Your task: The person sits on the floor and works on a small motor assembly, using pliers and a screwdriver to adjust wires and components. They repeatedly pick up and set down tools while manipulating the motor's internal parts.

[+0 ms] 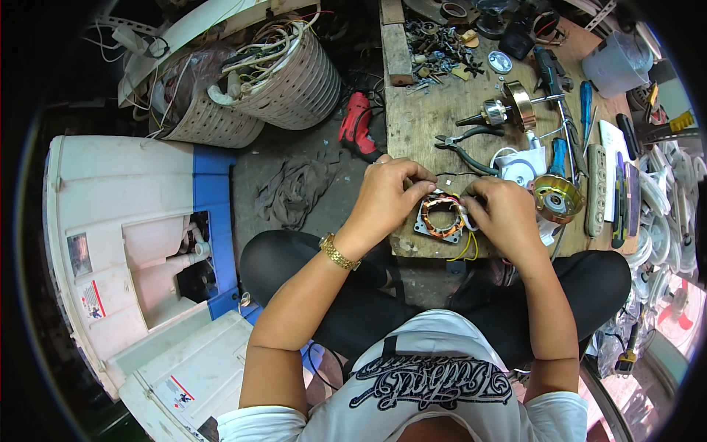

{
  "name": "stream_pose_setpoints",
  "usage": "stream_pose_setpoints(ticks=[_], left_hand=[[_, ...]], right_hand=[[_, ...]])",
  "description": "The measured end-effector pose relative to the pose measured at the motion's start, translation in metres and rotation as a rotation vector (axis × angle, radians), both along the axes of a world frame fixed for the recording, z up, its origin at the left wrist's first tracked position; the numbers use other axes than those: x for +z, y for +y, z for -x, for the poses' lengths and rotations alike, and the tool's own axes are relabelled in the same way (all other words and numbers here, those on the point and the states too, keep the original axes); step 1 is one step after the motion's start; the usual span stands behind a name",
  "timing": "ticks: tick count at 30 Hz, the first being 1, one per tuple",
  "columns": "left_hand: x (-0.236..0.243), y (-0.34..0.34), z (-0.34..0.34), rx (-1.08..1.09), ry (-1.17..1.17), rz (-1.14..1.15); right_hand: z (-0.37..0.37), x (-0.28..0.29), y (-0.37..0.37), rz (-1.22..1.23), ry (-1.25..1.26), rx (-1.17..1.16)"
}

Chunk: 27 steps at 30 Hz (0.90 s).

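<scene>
A motor stator (440, 219) with copper windings and a square metal frame lies at the near edge of the wooden bench. My left hand (392, 193) is closed in a pinch at its upper left; what sits between those fingertips is too small to make out. On the other side my right hand (504, 210) pinches the stator's wires close to the winding. Yellow wires (465, 249) hang from the stator's lower right. Just beyond my fingertips are a short dark wire (458, 174) and a tiny white piece. Dark-handled pliers (471, 151) lie open farther back.
Right of my hands are a brass-coloured motor housing (557, 199), a rotor with shaft (495, 112), screwdrivers and a power strip (596, 190). Loose screws (445, 51) and a plastic tub (617, 65) occupy the back. A red power tool (359, 125) sits left of the bench.
</scene>
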State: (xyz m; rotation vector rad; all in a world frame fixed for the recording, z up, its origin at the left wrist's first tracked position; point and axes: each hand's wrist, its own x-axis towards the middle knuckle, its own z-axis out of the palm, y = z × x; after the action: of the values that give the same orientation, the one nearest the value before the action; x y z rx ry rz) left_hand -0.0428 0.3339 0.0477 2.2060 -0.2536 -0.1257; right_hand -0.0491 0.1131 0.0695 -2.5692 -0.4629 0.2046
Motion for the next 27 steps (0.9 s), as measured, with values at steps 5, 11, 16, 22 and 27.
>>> stream_pose_setpoints(ticks=[5,11,16,22,27], left_hand=[[0.004,-0.004,0.0,0.01,0.028,-0.001],[-0.005,-0.007,0.004,0.0,-0.021,0.005],[-0.003,-0.009,0.005,0.002,-0.103,-0.062],[-0.005,-0.008,0.004,0.006,-0.05,-0.04],[-0.006,-0.002,0.004,0.025,0.149,0.138]], right_hand=[[-0.002,-0.006,0.001,-0.038,0.006,-0.013],[-0.002,-0.007,0.002,-0.073,0.004,0.001],[-0.001,-0.006,0.003,-0.103,0.002,0.017],[-0.001,-0.011,0.002,-0.122,-0.053,0.027],[-0.002,-0.008,0.005,-0.188,-0.015,0.016]])
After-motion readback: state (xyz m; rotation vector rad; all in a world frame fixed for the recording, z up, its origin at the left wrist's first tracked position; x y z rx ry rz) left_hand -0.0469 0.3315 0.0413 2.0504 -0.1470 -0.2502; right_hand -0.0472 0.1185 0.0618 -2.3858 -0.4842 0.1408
